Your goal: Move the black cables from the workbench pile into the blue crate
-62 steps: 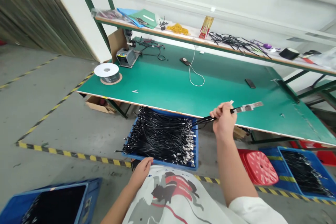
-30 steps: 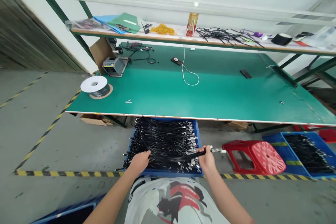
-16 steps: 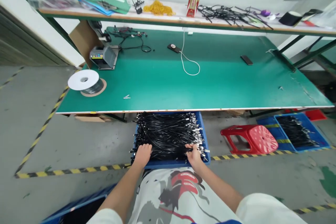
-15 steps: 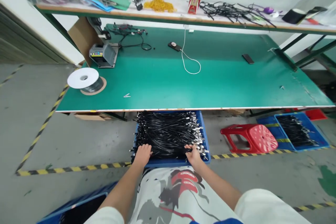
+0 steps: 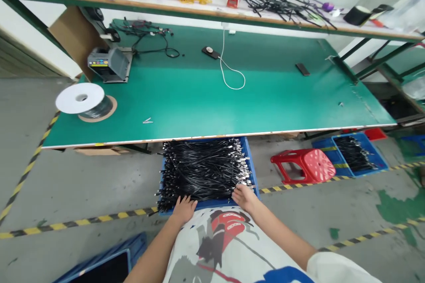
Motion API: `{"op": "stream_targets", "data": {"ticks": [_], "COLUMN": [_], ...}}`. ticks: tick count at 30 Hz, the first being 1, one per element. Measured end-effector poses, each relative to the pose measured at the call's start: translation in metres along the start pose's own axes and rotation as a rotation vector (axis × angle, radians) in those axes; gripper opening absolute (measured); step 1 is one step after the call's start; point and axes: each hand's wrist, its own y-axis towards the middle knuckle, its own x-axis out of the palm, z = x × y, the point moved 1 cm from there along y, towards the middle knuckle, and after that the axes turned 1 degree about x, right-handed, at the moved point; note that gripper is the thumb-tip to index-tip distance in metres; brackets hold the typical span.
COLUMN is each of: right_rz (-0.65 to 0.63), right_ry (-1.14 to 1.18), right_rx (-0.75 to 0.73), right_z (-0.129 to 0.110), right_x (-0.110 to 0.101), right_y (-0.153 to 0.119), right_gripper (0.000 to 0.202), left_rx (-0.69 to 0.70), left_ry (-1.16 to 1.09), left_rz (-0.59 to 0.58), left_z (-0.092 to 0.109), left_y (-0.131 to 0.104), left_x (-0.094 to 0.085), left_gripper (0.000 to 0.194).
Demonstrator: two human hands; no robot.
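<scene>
A blue bin (image 5: 253,172) partly under the bench is heaped with black cables (image 5: 202,168), laid side by side with silvery connectors at their right ends. My left hand (image 5: 185,209) rests at the bin's near side, on the front of the heap, its fingers spread and holding nothing visible. Close to the connector ends, at the near right corner, is my right hand (image 5: 244,196). Its fingers are loosely bent and somewhat apart, and I see no cable lifted in it.
Across the front runs a green workbench (image 5: 199,106) with a cable spool (image 5: 96,108), a tape dispenser (image 5: 109,65) and a phone (image 5: 302,69). A red stool (image 5: 318,166) and another blue bin (image 5: 378,161) stand at right. One more blue bin (image 5: 99,265) lies lower left.
My view has shifted to the right. Both hands have eased off the cable heap: the left moved toward the bin's near edge and spread, and the right loosened from a dark strand.
</scene>
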Motion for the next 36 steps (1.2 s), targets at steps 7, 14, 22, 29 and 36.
{"op": "stream_targets", "data": {"ticks": [7, 14, 22, 29, 36], "right_rz": [0.015, -0.138, -0.173, -0.201, -0.284], "right_ry": [-0.780, -1.533, -1.810, -1.854, -1.990], "right_rx": [-0.521, -0.625, -0.690, -0.678, -0.671], "right_z": [-0.113, -0.135, -0.138, -0.174, -0.199], "right_x": [-0.001, 0.004, -0.011, -0.012, 0.004], "right_y": [0.071, 0.109, 0.094, 0.084, 0.066], "right_gripper": [0.051, 0.031, 0.033, 0.038, 0.040], "left_rx": [-0.006, 0.002, -0.040, -0.072, -0.080], "left_ry": [-0.045, -0.233, -0.343, -0.451, -0.559], "left_rz": [0.092, 0.545, 0.823, 0.828, 0.726], "left_z": [-0.001, -0.014, -0.030, -0.028, -0.018], "left_y": [0.002, -0.032, -0.076, -0.078, -0.073], "left_x": [-0.003, 0.042, 0.107, 0.112, 0.098], "left_gripper": [0.053, 0.046, 0.041, 0.042, 0.040]}}
